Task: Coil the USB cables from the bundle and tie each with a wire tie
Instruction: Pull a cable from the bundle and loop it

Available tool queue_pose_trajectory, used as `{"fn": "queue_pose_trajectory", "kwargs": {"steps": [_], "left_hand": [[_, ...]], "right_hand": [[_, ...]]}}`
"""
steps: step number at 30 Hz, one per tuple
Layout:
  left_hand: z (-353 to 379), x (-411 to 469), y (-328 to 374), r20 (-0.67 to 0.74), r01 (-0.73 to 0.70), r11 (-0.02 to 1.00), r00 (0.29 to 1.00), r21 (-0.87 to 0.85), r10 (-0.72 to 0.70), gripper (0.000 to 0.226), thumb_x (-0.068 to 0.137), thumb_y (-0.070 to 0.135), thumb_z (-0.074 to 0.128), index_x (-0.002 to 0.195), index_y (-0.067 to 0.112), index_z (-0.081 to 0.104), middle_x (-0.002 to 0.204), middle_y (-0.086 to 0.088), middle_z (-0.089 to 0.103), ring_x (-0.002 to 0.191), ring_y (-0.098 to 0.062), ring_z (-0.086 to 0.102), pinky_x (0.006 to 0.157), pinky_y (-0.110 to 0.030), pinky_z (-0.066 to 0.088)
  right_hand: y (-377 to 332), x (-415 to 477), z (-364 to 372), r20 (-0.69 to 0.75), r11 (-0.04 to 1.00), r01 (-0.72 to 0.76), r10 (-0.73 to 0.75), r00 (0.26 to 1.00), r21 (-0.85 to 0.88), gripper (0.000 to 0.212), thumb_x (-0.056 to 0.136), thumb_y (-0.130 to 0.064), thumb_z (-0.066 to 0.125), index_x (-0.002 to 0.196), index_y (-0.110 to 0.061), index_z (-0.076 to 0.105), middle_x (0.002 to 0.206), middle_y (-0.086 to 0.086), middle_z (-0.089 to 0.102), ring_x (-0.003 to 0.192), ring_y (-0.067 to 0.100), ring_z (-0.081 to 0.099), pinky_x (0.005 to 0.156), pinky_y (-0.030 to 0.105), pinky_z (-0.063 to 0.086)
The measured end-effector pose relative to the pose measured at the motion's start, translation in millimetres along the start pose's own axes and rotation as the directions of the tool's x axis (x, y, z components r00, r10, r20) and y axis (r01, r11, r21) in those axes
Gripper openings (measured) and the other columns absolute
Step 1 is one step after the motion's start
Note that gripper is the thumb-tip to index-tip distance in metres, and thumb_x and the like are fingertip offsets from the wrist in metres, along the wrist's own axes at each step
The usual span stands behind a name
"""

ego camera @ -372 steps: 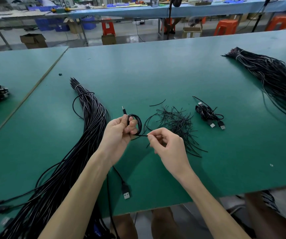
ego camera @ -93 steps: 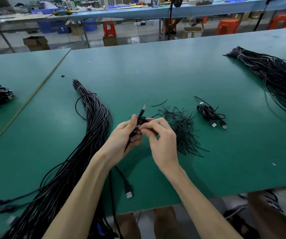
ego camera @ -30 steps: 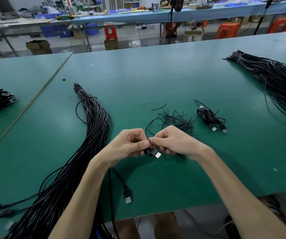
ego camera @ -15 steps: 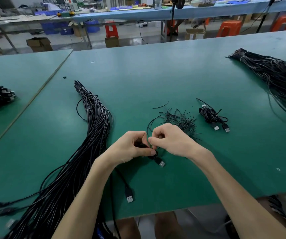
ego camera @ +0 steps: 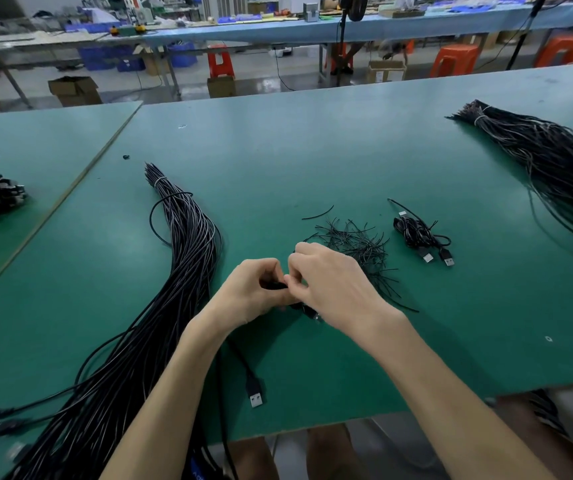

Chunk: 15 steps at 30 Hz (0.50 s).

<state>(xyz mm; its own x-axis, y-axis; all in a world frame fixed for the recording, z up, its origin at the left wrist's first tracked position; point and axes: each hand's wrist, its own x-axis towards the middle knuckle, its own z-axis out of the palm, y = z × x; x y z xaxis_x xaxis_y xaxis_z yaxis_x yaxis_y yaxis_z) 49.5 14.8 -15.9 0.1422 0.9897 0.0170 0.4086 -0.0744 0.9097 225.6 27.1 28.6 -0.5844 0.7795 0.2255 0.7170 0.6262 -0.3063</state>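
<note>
Left hand [ego camera: 254,296] and right hand [ego camera: 333,289], each grip clamped on the coiled cable [ego camera: 273,285]

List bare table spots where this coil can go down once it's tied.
Free: the table between the finished coils and the right bundle; the wide far stretch between both bundles; the near-right corner, nearer than the finished coils. Crowded: the wire tie pile beside the right hand, the left bundle beside the left hand; both grip the coil.
</note>
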Motion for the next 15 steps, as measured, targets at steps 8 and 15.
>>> {"fn": "queue_pose_trajectory", "kwargs": {"steps": [8,15], "left_hand": [[2.7,1.8,-0.9,-0.136,-0.026,0.987,0.990,0.157,0.048,0.026,0.078,0.003,0.079,0.071,0.010,0.056,0.058,0.011,0.065,0.051,-0.003,0.051,0.054,-0.021,0.041],[1.6,2.9,-3.7,-0.188,-0.104,0.972,0.971,0.208,0.145,0.031,0.080,0.005,0.083,0.072,0.018,0.056,0.063,0.023,0.065,0.055,0.003,0.054,0.056,-0.010,0.039]], "right_hand": [[-3.4,-0.5,16.7,-0.144,1.000,-0.021,0.020,0.989,0.001,0.016,0.102,-0.023,0.056,0.090,-0.019,0.046,0.098,-0.002,0.055,0.095,0.019,0.054,0.073,0.023,0.030],[-3.4,1.8,19.3,-0.058,0.958,-0.164,0.182,0.982,0.233,0.011,0.103,-0.025,0.055,0.099,-0.016,0.059,0.094,0.000,0.056,0.084,0.022,0.057,0.077,0.037,0.050]]}}
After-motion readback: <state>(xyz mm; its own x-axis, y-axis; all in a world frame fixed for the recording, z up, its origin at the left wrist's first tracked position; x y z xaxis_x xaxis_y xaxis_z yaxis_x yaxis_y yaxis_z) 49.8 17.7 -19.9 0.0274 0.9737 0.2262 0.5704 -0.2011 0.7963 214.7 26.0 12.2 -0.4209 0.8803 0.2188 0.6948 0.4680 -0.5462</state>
